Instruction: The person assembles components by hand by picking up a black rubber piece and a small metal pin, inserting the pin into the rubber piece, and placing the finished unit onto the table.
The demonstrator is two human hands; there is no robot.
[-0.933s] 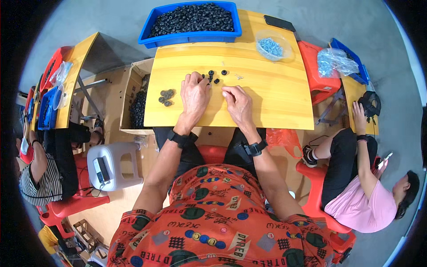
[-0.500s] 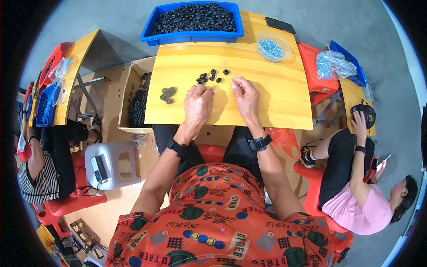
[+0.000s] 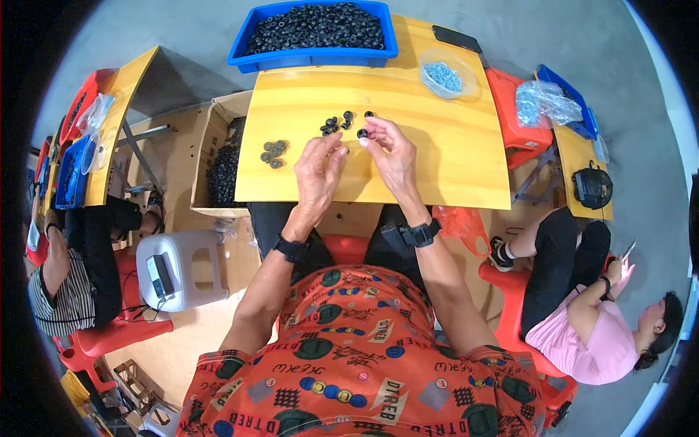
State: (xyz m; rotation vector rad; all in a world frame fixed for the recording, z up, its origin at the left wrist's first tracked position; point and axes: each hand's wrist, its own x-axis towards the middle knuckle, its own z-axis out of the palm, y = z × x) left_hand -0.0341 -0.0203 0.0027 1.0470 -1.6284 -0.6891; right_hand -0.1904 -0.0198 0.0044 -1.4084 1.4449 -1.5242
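Observation:
Between the thumb and fingers of my right hand (image 3: 391, 154) is a small black ring-shaped part (image 3: 362, 133), its hole showing. My left hand (image 3: 317, 171) faces it just to the left, fingers curled and thumb close to the index finger; whether something small sits in that pinch I cannot make out. Just beyond both hands lies a loose group of similar black parts (image 3: 331, 124) on the yellow table (image 3: 451, 160). Left of my left hand, several dark grey round pieces (image 3: 274, 151) are clustered together.
A blue tray (image 3: 313, 60) heaped with black parts stands at the far edge. Right of it are a clear bowl (image 3: 445, 75) of small bluish pieces and a black phone (image 3: 456, 38). A cardboard box (image 3: 211, 156) adjoins the table's left. Co-workers sit on both sides.
My right hand has moved left and now holds a black ring-shaped part. My left hand has drawn back slightly. The co-worker at right has taken a hand off the black object on their table.

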